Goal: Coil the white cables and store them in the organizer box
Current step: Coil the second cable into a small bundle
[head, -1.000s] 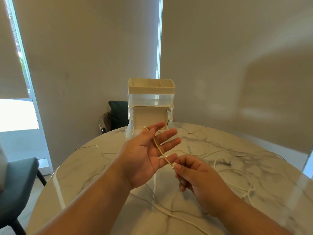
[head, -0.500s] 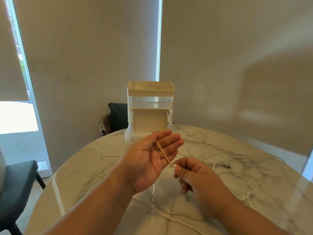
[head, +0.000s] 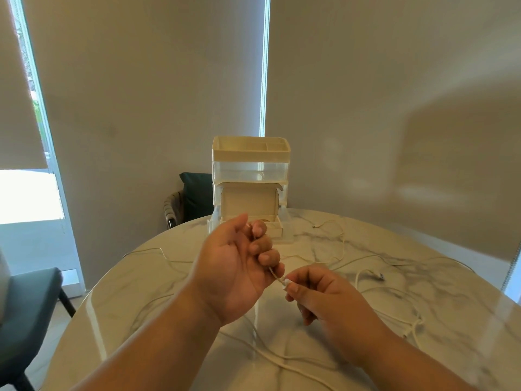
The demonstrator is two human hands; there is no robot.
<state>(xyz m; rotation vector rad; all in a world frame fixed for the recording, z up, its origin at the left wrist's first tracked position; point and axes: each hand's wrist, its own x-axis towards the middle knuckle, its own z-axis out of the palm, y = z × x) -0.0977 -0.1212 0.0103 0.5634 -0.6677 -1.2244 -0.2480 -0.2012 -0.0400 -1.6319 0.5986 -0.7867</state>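
1. Now: the left hand (head: 234, 266) is raised over the worktop (head: 169, 277), palm toward the viewer. Its fingers (head: 265, 245) are curled over a thin white cable (head: 275, 275).
2. The right hand (head: 318, 292) is just beside it, to the right and nearer. Thumb and forefinger pinch the cable's small plug end (head: 286, 282), and the other fingers are tucked under.
3. A short run of the cable spans the two hands. Where it leaves the left hand is hidden behind that hand.
4. The other loose cables (head: 342, 244) lie sprawled on the worktop, mostly right and near, with some strands crossing.
5. The organizer box (head: 251, 176) stands at the far edge of the worktop, well apart from the hands. Its lower front looks open, though I cannot tell exactly how.
6. Handling, as a judgement: the cable should be very light and limp, with a smooth jacket that may slide through a loose hold. It is likely springy enough for loops to pop open.
7. Best hold, also a judgement: anchor the stiff plug end against the left palm and feed the slack with the right hand. Avoid kinking the cable at the plug neck, which is probably its weakest spot.
8. Risk: the trailing length may snag on crossed strands.
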